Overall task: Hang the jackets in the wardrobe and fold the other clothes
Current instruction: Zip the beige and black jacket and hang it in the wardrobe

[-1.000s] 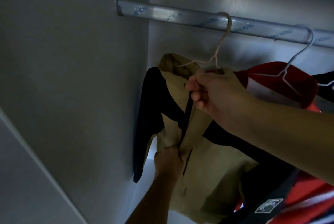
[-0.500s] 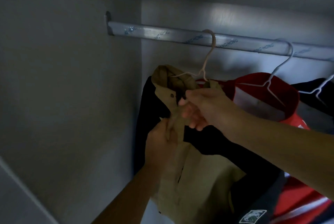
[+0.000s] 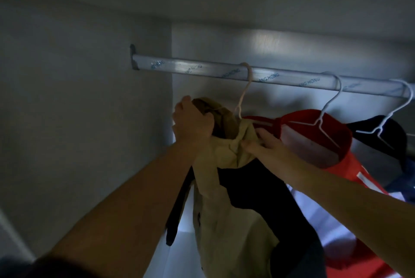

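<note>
Tan jacket (image 3: 224, 188): hangs on a pale hanger (image 3: 243, 91) hooked over the rail (image 3: 202, 70), towards its left end, near the side wall (image 3: 89, 98).
Left hand (image 3: 193, 125): clenched round the collar, left side.
Right hand (image 3: 267, 149): pinches collar fabric, right side.
Neighbours: red jacket (image 3: 314, 138) and dark garment (image 3: 386, 134) hang further right.

The rail (image 3: 269, 76) is silvery metal with a brushed, faintly shiny face printed in blue letters. The hangers on it are thin, smooth coated wire: one tan hanger (image 3: 243, 95) and two white hangers (image 3: 332, 103). The tan and black jacket (image 3: 224, 221) is matt woven cloth, creased at the collar, the red jacket (image 3: 336, 158) is smoother cloth with a paler lining, and the wardrobe wall (image 3: 89, 98) is a flat, matt grey panel.
</note>
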Demonstrator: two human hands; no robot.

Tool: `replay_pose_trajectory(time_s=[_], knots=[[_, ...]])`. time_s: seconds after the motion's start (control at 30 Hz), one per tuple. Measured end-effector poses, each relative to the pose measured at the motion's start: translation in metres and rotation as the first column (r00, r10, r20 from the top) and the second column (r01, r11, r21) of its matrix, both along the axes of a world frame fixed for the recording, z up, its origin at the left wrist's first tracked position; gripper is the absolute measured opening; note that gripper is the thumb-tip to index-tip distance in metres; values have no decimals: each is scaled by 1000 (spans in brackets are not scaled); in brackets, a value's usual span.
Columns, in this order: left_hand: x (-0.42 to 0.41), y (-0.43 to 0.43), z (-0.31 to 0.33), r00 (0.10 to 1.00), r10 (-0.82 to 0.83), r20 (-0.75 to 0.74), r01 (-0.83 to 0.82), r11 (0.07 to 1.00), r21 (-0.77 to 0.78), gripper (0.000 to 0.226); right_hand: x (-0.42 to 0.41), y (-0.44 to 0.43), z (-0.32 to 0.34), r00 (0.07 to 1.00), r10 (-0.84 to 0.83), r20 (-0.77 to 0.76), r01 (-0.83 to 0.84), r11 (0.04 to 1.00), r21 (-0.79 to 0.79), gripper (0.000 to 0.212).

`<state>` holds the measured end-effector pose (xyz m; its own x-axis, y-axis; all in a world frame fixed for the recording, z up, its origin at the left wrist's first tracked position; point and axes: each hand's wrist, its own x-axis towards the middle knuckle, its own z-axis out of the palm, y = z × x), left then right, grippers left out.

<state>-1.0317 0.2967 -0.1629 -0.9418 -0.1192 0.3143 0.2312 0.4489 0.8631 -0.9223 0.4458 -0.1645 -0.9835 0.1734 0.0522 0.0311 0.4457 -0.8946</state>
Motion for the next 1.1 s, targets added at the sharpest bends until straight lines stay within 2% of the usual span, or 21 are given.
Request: replay_pose_trajectory(time_s=[0.03,0.07,0.1,0.13,0.17,0.23,0.33,0.4,0.47,0.53,0.57,0.63,0.67,0.7,0.73,0.77,0.83,0.9,0.93,1.03,1.1], knots=[[-10,0,4,996,-25,82,29,998,-52,72,-8,-5,4,998,-33,46,42,975,-219,18],[-16,-2,7,990,-57,133,73,989,-125,76,-17,-8,6,991,-104,84,127,920,-371,29],[-25,-3,7,987,-74,140,102,973,-208,73,-26,-7,6,978,-176,112,207,884,-419,51],[-30,-3,7,990,-80,121,112,950,-291,64,-33,-5,6,961,-248,125,277,881,-382,71],[-36,-3,7,994,-76,75,98,930,-355,51,-39,0,8,948,-295,118,317,900,-299,74],[-42,-1,12,1000,-28,3,28,934,-355,33,-50,7,19,931,-319,180,348,923,-163,54],[-38,-1,18,996,83,39,-74,979,-192,31,-57,4,37,942,-118,314,154,984,-92,29],[-28,-4,15,989,144,27,-140,984,-106,28,-59,3,35,908,-83,411,90,996,1,23],[-9,-4,7,980,181,-87,-190,977,-97,23,-47,-3,31,866,-83,494,56,996,70,25],[10,-5,-4,975,113,-190,-128,989,-71,15,-46,-4,24,915,-85,395,50,994,97,28],[20,-6,-8,982,10,-187,-18,999,-38,6,-47,-4,21,952,-90,293,71,995,73,29],[40,-10,-16,949,-286,-130,288,958,-5,21,-46,-3,15,983,-173,68,180,977,-115,32],[47,-14,-21,904,-406,-136,406,913,-35,29,-43,-1,13,972,-232,-25,219,945,-242,34],[51,-17,-25,865,-470,-178,454,882,-123,33,-40,4,11,950,-301,-80,250,889,-383,34],[53,-21,-29,833,-496,-246,451,865,-220,35,-35,8,11,932,-348,-99,259,832,-490,31],[52,-24,-32,814,-505,-288,424,854,-301,36,-31,13,10,925,-365,-101,261,807,-530,27],[54,-25,-31,790,-542,-288,424,821,-382,34,-25,18,10,935,-334,-122,263,880,-395,25],[59,-21,-26,757,-578,-305,426,790,-440,25,-27,19,10,961,-219,-169,201,972,-117,27],[62,-18,-23,737,-586,-337,424,789,-444,22,-30,18,12,968,-170,-184,172,985,-8,28],[69,-17,-19,718,-629,-298,567,777,-275,16,-35,17,18,982,-9,-189,37,989,144,19],[73,-20,-16,701,-686,-197,666,727,-163,15,-37,23,23,965,133,-225,-42,928,371,23]])
